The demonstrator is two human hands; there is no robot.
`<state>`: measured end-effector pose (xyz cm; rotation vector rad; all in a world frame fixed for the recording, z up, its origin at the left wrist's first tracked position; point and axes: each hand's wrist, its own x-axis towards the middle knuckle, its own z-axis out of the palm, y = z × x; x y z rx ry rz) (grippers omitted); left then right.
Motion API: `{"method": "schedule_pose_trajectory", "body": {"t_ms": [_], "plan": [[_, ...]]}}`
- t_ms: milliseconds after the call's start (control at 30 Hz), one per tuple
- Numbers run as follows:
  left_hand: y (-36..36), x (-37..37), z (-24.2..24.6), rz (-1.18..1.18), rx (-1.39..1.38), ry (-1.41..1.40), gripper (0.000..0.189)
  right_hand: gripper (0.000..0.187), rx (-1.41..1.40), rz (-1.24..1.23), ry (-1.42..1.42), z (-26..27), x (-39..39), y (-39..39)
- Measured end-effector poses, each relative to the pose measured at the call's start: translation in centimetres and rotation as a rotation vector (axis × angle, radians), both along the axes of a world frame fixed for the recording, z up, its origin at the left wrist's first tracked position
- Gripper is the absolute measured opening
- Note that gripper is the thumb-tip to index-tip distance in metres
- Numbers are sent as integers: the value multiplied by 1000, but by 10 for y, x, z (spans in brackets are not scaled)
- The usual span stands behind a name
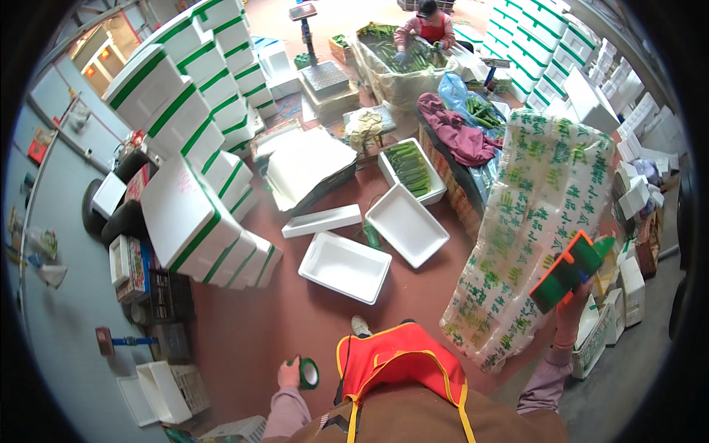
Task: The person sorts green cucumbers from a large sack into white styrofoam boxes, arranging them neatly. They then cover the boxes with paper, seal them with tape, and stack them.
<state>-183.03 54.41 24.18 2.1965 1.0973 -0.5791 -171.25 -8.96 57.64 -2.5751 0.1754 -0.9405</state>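
My left hand [288, 374] grips a roll of green packing tape [310, 373] low at my left side. Out to the right, my right hand [574, 310] holds a tape dispenser [566, 272] with orange edges and green tape on it. The dispenser is in front of a long stack or crate covered with printed plastic film [520, 221]. On the red floor ahead of me lies an open white foam box [344, 271]. A foam lid [407, 226] leans against another foam box [437, 188], which holds rows of green cucumbers [409, 169].
Tall stacks of taped foam boxes [183, 205] rise on the left. White sheets [310, 163] cover a low crate ahead, near a platform scale [327, 79]. A person [425, 30] handles cucumbers in a lined bin [399, 83]. Foam pieces [634, 191] lie at the right.
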Motion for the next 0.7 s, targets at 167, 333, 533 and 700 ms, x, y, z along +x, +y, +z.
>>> {"method": "schedule_pose_trajectory", "body": {"t_ms": [167, 333, 533, 700], "plan": [[11, 195, 14, -388, 128, 34, 95, 31, 272, 15, 52, 33, 56, -8], [9, 298, 25, -371, 229, 82, 81, 38, 68, -173, 36, 30, 126, -37], [-26, 303, -1, -253, 225, 127, 74, 40, 82, -116, 68, 36, 239, -97], [-73, 270, -11, -208, 78, 300, 82, 45, 516, 43, -54, 36, 313, -102]]}}
